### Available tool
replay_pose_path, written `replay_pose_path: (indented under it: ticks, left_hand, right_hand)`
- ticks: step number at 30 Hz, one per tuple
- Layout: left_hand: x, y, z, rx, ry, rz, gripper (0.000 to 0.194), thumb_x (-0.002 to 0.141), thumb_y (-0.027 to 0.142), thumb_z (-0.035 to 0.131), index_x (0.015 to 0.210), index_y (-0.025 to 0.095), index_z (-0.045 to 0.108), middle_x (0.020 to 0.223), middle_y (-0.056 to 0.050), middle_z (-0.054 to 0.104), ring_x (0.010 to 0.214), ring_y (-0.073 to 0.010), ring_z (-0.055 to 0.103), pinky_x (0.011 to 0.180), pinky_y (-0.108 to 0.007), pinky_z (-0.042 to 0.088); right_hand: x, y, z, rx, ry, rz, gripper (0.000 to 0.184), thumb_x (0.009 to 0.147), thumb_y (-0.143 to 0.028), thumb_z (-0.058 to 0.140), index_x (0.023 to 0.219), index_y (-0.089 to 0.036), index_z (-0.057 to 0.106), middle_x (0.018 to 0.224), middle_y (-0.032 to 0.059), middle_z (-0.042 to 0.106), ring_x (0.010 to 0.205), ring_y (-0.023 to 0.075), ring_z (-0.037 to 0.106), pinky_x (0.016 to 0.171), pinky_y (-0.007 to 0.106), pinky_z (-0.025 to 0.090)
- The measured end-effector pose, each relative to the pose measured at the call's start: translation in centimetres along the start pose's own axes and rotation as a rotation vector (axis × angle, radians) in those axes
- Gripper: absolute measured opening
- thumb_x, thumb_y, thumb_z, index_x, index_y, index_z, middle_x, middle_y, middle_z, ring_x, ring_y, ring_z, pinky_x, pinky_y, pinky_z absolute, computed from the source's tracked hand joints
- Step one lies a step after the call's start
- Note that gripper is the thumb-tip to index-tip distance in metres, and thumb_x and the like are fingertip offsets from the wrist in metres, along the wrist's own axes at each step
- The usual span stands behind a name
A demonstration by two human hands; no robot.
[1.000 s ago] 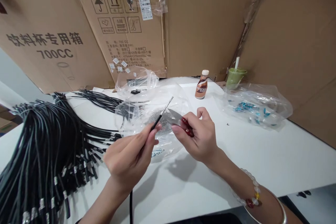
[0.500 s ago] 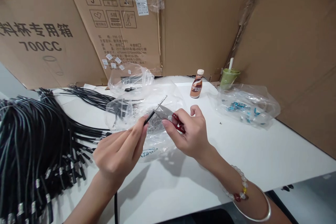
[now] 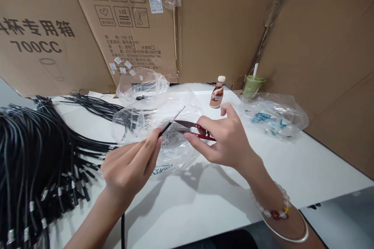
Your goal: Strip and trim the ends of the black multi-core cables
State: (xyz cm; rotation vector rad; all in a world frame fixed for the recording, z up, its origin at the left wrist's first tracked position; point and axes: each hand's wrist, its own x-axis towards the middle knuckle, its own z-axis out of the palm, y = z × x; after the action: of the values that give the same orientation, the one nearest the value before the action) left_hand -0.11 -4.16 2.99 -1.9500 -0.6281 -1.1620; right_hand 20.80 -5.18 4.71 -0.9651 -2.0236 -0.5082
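My left hand (image 3: 131, 157) pinches a black cable (image 3: 165, 128) close to its end, from which a thin silvery bare tip points up and right. The rest of that cable hangs below my wrist. In my right hand (image 3: 223, 136) is a pair of red-handled thread snips (image 3: 201, 131), held between thumb and fingers with the blades slightly apart. The blade points sit just right of the cable, near where the black sheath ends; whether they touch it I cannot tell. Under both hands lies a clear plastic bag (image 3: 187, 155) with a heap of fine silvery bits in it.
A thick bundle of black cables (image 3: 29, 155) with silvery ends covers the left side. More black cables (image 3: 93, 107) lie behind. At the back stand a brown drink bottle (image 3: 217, 92) and a green cup (image 3: 253, 85). A bag of blue pieces (image 3: 274, 118) lies right. Cardboard (image 3: 222, 27) walls the table.
My right hand has moved right and slightly up, drawing the snips' blades back from the cable. My left hand holds the cable nearly in place. The view has shifted slightly.
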Motion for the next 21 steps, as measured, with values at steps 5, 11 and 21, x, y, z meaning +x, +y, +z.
replay_pose_path:
  ticks: [5, 11, 21]
  left_hand:
    - [-0.4, -0.2, 0.3, -0.011, -0.018, -0.018, 0.017, 0.077, 0.005, 0.075, 0.093, 0.005, 0.069, 0.055, 0.000, 0.070, 0.040, -0.0094, 0.060, 0.043, -0.024, 0.039]
    - [-0.5, -0.1, 0.5, -0.050, -0.028, -0.063, 0.015, 0.079, 0.007, 0.073, 0.093, 0.008, 0.068, 0.060, -0.001, 0.073, 0.042, -0.0102, 0.062, 0.042, -0.025, 0.039]
    - [-0.4, 0.2, 0.5, -0.090, -0.041, -0.093, 0.011, 0.081, 0.007, 0.070, 0.091, 0.009, 0.067, 0.059, -0.001, 0.072, 0.039, -0.0102, 0.060, 0.040, -0.024, 0.039]
  right_hand:
    - [0.5, 0.7, -1.6, 0.039, -0.122, -0.052, 0.034, 0.093, -0.037, 0.056, 0.066, -0.016, 0.052, 0.048, -0.0055, 0.045, 0.049, 0.0095, 0.023, 0.084, 0.033, 0.039]
    - [0.0, 1.4, -0.5, 0.202, -0.107, -0.021, 0.032, 0.089, -0.033, 0.061, 0.066, -0.018, 0.046, 0.056, -0.0033, 0.041, 0.059, 0.0124, 0.040, 0.063, 0.026, 0.039]
    - [-0.6, 1.5, 0.3, 0.306, -0.153, 0.068, 0.036, 0.092, -0.036, 0.058, 0.067, -0.020, 0.037, 0.057, -0.0074, 0.027, 0.052, 0.0090, 0.025, 0.065, 0.028, 0.037]
